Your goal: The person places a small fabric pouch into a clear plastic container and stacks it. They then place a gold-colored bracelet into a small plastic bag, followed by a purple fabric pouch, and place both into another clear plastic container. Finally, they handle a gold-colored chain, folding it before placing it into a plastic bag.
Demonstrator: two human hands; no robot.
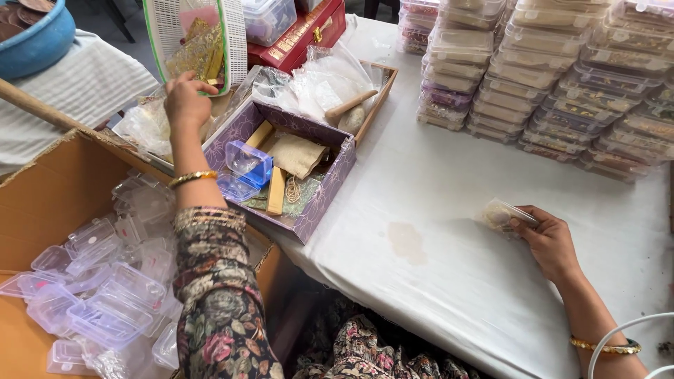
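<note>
Purple, blue and florals over white

Purple leaf-patterned cardboard box (317, 197), round blue plastic bowl (35, 38), dark floral fabric sleeve (219, 295), white tablecloth (449, 231), red gold-trimmed case (302, 34).

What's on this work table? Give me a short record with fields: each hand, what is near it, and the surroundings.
left hand: reaching at the white mesh basket of gold-patterned pieces
right hand: holding a small clear packet on the white tablecloth
between hands: purple floral box with a small clear blue-edged case
left side: cardboard box of empty clear plastic cases
far right: stacks of filled clear boxes
</note>
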